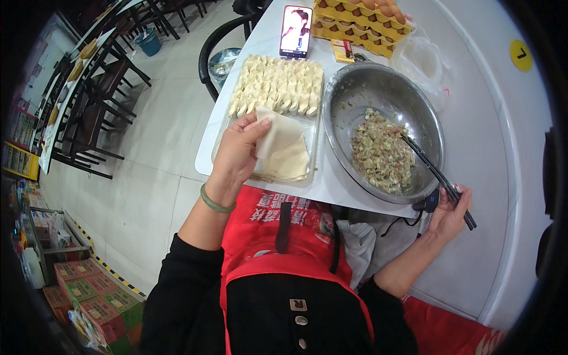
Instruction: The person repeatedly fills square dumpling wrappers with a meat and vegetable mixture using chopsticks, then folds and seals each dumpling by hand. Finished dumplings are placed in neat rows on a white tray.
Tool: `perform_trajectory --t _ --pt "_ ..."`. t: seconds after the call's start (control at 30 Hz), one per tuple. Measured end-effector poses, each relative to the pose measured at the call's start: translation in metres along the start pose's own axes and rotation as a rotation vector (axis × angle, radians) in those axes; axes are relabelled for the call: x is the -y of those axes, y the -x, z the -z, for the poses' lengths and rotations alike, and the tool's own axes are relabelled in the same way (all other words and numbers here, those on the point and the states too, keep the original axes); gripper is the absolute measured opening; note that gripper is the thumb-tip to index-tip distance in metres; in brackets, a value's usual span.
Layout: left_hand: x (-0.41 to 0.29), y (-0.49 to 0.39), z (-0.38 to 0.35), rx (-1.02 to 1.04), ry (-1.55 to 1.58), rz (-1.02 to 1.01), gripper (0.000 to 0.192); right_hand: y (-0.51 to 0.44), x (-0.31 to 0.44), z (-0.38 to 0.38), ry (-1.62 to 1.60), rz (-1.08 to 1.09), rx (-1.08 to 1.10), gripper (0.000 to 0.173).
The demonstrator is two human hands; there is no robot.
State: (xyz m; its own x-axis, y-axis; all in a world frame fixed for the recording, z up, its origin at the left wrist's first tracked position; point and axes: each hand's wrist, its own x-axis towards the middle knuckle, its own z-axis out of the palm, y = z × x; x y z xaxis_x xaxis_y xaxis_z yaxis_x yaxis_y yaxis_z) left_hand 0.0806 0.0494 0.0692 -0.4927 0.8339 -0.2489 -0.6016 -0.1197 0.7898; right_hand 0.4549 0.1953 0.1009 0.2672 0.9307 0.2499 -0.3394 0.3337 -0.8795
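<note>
My left hand [242,141] pinches a thin dough wrapper [280,132] between thumb and fingers. Under it, a stack of wrappers [289,160] lies at the near end of a clear plastic tray [314,128]. Rows of folded wontons [277,84] fill the tray's far part. My right hand [449,213] grips a pair of dark chopsticks [437,175] at the near right rim of a large steel bowl [381,77]. The chopstick tips touch the chopped filling [381,153] of meat and greens in the bowl.
Behind the tray a lit smartphone [296,32] stands upright. Yellow cartons of eggs [361,24], a small box [342,51] and a clear plastic bag [421,57] sit beyond the bowl. A black chair [222,37] and a lined bin [223,62] stand left of the table [205,151].
</note>
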Motion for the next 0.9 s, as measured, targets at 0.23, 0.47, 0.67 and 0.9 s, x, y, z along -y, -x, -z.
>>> perform_trajectory --t 0.23,0.47,0.67,0.9 --pt "0.017 0.006 -0.004 0.291 0.681 0.123 0.044 0.006 -0.003 -0.007 0.003 0.039 0.018 0.028" --pt "0.024 0.014 -0.031 0.367 0.72 0.145 0.049 0.016 0.002 -0.024 -0.236 -0.048 0.05 0.031" --pt "0.018 0.021 -0.052 0.417 0.71 0.121 0.05 0.055 0.006 -0.064 -0.18 0.044 0.353 0.031" --pt "0.007 0.028 -0.056 0.408 0.729 0.146 0.046 0.089 0.021 -0.096 0.259 0.682 1.039 0.015"
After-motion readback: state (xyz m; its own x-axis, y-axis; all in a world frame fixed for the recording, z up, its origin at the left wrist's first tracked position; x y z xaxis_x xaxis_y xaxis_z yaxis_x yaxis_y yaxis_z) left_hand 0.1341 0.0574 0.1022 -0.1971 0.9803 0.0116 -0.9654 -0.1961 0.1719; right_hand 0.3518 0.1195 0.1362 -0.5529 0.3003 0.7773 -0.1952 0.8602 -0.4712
